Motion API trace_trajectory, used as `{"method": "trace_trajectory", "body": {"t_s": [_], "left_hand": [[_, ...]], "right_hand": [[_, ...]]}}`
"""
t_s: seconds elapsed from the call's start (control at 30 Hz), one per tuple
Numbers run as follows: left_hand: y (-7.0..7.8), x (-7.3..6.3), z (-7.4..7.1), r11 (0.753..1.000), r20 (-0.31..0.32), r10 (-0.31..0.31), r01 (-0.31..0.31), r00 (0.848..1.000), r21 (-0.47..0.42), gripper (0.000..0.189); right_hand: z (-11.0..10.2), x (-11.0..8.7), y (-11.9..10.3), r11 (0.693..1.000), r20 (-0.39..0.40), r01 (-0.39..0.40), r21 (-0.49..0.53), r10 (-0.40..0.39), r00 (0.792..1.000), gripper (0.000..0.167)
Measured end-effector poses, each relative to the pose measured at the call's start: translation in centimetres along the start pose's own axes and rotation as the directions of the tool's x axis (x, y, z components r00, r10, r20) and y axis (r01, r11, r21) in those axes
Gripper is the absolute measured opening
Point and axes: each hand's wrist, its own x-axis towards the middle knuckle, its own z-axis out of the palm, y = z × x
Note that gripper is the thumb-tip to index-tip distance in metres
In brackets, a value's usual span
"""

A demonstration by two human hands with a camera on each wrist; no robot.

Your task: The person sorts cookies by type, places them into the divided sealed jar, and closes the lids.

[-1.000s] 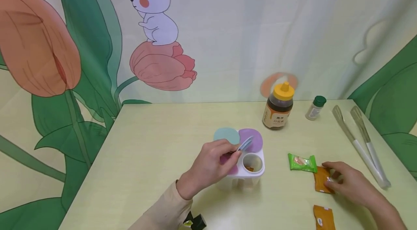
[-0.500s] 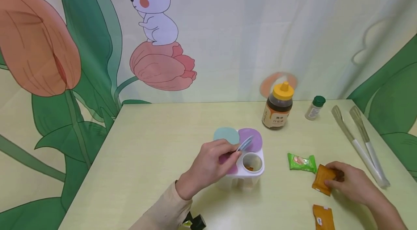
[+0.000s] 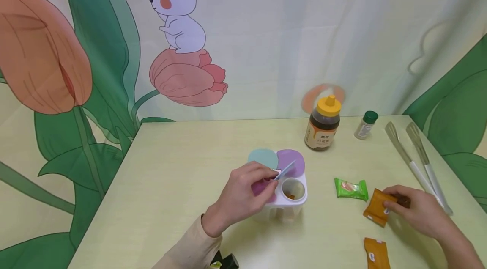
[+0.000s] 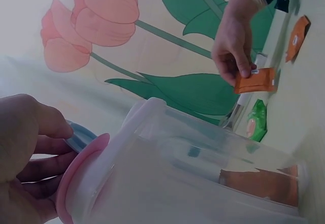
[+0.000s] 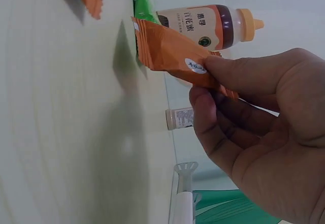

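Note:
Near the table's middle stands a clear container with a white top (image 3: 303, 198) and several round compartments. Coloured lids cover most of them; the front right one is uncovered, and an orange packet (image 4: 264, 186) lies at its bottom. My left hand (image 3: 241, 193) pinches a light blue lid (image 3: 286, 170), tilted, above the container. To the right, my right hand (image 3: 422, 209) pinches an orange packet (image 3: 378, 207) by one end between thumb and fingers. In the right wrist view this packet hangs above the table, over its shadow.
Beside the held packet lies a green packet (image 3: 351, 188). Another orange packet (image 3: 376, 253) is at the front. Behind stand a yellow-capped honey bottle (image 3: 322, 127) and a small green-capped bottle (image 3: 366, 126). Two long white-handled utensils (image 3: 426, 167) lie along the right side.
My right hand has taken hold of the orange packet beside the green one and lifted it off the table. The left hand stays over the container; its lid has tilted slightly.

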Motion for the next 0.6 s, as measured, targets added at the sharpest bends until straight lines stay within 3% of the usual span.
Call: {"method": "trace_trajectory", "body": {"t_s": [0.3,0.6], "left_hand": [[-0.1,0.0,0.0,0.999,-0.010,-0.013,0.012,1.000,-0.033,0.009],[0.0,0.1,-0.2,0.997,0.001,-0.045,0.045,0.999,-0.061,0.010]], "right_hand": [[-0.9,0.2,-1.8,0.991,-0.125,0.110,0.071,-0.101,0.987,0.021],[-1.8,0.7,-5.3,0.933,-0.198,0.252,0.255,-0.205,0.958,0.025]]}}
